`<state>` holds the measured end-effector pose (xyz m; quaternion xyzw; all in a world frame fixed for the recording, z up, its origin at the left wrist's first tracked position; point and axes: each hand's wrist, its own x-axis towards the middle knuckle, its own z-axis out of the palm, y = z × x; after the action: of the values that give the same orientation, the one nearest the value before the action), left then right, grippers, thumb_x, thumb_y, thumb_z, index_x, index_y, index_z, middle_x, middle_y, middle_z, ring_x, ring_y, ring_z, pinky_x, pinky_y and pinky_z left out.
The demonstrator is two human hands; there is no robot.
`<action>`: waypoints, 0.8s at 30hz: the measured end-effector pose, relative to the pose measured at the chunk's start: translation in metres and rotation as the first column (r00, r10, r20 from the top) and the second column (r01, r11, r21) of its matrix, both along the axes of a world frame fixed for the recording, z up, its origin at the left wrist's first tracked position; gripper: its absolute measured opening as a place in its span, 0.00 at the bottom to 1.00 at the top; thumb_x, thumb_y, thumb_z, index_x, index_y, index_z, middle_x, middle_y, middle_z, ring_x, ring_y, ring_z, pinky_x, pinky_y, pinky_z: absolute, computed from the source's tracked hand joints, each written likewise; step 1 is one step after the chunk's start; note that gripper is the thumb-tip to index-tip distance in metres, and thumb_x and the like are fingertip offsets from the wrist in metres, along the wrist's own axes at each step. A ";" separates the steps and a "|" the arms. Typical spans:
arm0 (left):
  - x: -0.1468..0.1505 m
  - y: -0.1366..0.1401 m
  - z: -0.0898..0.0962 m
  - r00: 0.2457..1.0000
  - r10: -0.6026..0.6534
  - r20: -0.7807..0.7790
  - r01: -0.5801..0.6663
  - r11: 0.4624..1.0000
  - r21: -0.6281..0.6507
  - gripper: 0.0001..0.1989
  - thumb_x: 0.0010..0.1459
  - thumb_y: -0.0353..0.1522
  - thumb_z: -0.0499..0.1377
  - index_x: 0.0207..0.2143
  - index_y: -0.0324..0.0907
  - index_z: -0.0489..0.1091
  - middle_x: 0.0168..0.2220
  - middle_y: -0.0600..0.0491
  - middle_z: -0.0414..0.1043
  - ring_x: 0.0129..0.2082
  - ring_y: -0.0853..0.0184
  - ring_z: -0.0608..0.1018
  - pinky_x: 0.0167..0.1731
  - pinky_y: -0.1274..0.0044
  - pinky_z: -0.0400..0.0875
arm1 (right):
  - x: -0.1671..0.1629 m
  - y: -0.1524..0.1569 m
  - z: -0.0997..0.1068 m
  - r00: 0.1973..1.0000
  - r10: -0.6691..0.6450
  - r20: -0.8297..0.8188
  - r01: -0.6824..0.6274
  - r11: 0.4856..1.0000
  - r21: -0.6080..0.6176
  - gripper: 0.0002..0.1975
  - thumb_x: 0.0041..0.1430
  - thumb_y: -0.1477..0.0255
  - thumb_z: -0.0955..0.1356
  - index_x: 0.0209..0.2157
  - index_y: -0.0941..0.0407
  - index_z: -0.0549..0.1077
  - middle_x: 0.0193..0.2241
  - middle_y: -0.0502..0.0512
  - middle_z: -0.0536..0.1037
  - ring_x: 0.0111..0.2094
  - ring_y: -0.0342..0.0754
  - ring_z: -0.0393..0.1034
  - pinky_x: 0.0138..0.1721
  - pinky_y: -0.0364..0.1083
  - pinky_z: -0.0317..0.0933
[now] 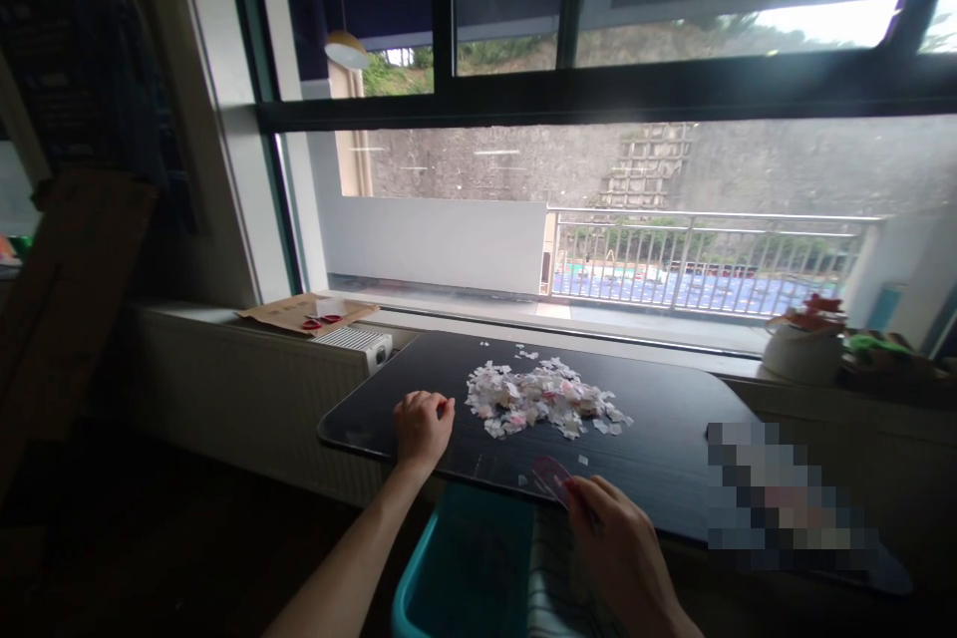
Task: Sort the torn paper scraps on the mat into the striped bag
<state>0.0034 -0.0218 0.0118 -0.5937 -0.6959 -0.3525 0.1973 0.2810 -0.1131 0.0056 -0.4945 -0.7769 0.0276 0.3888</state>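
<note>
A loose heap of small torn paper pieces, mostly white with some pink, lies on the dark tabletop. Left of the heap, my left hand rests over the table with its fingers curled in; what they hold, if anything, is hidden. My right hand, at the table's near edge, grips a thin, rounded, purple see-through plastic piece. Its tip points toward the heap, close to a few stray scraps. Below the near edge, between my forearms, stands a teal plastic bin.
Red-handled scissors lie on brown cardboard upon the left sill. A radiator runs under the window. On the right sill stands a white plant pot. A blurred-out item covers the table's right end.
</note>
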 end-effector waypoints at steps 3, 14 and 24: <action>0.001 -0.001 0.001 1.000 0.002 -0.017 -0.002 1.000 0.003 0.13 0.57 0.36 0.55 0.21 0.42 0.70 0.28 0.49 0.74 0.38 0.57 0.73 0.41 0.68 0.62 | 0.004 0.001 -0.002 1.000 -0.004 -0.002 0.004 1.000 0.002 0.12 0.63 0.69 0.61 0.34 0.53 0.75 0.27 0.51 0.75 0.27 0.44 0.70 0.29 0.41 0.59; 0.002 -0.002 0.003 1.000 0.000 -0.016 -0.001 1.000 -0.027 0.14 0.57 0.35 0.53 0.20 0.42 0.68 0.27 0.49 0.74 0.39 0.57 0.74 0.42 0.67 0.62 | -0.012 -0.008 0.001 0.994 0.110 -0.021 -0.111 0.992 -0.053 0.12 0.64 0.70 0.60 0.32 0.53 0.73 0.27 0.50 0.74 0.28 0.44 0.69 0.30 0.40 0.59; 0.002 -0.004 0.005 1.000 -0.003 0.017 0.003 1.000 -0.001 0.06 0.54 0.30 0.54 0.26 0.43 0.69 0.30 0.50 0.74 0.40 0.58 0.73 0.42 0.68 0.61 | -0.009 -0.009 0.008 0.990 0.144 -0.008 -0.144 0.988 -0.048 0.13 0.65 0.69 0.60 0.32 0.53 0.74 0.27 0.50 0.74 0.28 0.43 0.69 0.30 0.39 0.60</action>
<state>0.0056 -0.0256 0.0163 -0.5920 -0.6968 -0.3574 0.1905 0.2722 -0.1224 0.0135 -0.4462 -0.8087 0.0755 0.3757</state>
